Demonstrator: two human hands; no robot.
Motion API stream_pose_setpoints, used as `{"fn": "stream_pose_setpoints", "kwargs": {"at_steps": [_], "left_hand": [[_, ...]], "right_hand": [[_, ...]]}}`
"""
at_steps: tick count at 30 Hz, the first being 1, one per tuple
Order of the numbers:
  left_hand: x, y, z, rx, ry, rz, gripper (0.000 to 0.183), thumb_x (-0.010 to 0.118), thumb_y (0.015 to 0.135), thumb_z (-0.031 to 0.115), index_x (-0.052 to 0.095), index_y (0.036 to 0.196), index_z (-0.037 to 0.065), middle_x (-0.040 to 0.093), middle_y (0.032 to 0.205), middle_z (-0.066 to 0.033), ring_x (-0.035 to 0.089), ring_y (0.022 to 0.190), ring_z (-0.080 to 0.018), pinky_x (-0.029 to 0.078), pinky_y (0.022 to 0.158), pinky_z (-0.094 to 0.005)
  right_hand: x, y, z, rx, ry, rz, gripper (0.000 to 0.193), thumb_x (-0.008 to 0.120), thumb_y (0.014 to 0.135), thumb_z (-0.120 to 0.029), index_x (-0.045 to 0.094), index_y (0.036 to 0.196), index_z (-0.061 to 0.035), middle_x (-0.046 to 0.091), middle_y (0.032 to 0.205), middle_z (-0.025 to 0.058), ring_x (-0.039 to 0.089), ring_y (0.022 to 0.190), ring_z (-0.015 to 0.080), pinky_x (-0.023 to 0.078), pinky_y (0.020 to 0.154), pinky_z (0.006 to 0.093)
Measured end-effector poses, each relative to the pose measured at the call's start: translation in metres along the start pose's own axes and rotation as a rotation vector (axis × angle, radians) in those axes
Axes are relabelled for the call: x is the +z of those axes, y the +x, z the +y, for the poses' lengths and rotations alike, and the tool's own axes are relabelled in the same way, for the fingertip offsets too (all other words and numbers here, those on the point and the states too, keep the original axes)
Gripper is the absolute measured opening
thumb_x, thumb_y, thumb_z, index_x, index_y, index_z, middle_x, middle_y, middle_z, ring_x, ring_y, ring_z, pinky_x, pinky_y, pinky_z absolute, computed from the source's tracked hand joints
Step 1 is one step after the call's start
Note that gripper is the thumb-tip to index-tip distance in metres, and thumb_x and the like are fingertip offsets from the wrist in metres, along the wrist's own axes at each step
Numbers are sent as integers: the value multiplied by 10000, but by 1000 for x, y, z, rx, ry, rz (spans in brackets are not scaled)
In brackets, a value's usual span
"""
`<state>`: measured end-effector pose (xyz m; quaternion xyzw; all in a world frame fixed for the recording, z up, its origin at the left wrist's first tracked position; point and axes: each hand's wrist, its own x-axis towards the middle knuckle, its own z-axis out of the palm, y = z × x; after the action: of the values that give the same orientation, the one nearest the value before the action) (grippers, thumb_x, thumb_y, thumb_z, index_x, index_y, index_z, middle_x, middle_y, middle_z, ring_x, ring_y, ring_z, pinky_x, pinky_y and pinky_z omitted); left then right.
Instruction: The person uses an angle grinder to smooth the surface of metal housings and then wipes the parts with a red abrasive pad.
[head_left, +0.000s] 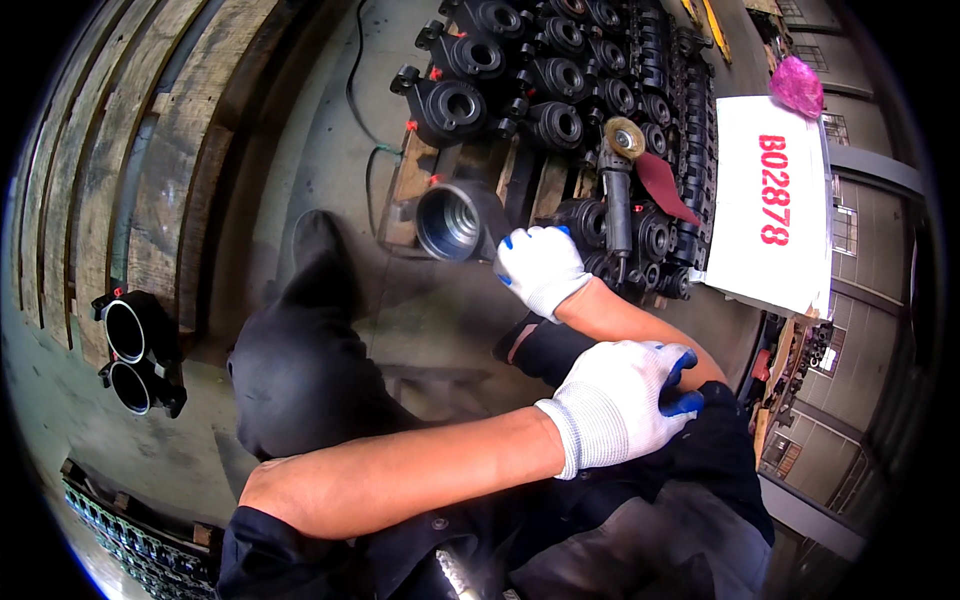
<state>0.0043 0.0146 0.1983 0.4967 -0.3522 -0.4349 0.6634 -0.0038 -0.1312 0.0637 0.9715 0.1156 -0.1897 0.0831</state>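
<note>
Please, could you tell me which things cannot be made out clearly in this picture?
In the head view:
- Right hand: its glove hides any grip on the round metal part.
- Left hand: its glove hides any contact with the right forearm.
- Wooden pallet: cut off by the top edge.
- Shelf items, far right: too small to identify.

I hold my gloved left hand [625,405] crosswise near my bare right forearm [640,325], digits bent apart; beyond it, my gloved right hand [541,265] curls inward.
</note>
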Motion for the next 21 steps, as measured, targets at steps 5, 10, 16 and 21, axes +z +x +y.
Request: {"fn": "stream_pose_setpoints", "kwargs": {"at_steps": [5,10,16,21], "left_hand": [[2,1,-6,12,30,33,416,745,939,299,689,1228,5,758,975,-198,745,882,-373,599,831,-427],[5,2,-9,38,103,10,414,742,935,305,690,1210,0,757,966,-200,742,871,-375,598,816,-431],[3,7,-11,10,116,9,409,737,929,322,692,1195,16,740,954,-232,728,867,-405,595,810,-440],[3,9,-11,1,122,-16,417,739,926,319,693,1206,13,746,967,-232,733,868,-403,598,814,-435]], "right_hand": [[6,2,28,512,442,-322,406,645,905,-507,812,926,-138,773,952,160,740,922,368,574,807,472],[121,-43,53,692,1304,-111,337,775,933,-378,806,919,-43,771,812,104,707,656,182,549,618,333],[126,-31,54,897,1842,37,362,774,962,-390,777,1026,-34,718,793,69,637,577,133,488,499,265],[126,-33,52,879,1838,-6,377,669,1030,-395,758,1084,-33,749,863,94,644,589,141,467,480,255]]}}
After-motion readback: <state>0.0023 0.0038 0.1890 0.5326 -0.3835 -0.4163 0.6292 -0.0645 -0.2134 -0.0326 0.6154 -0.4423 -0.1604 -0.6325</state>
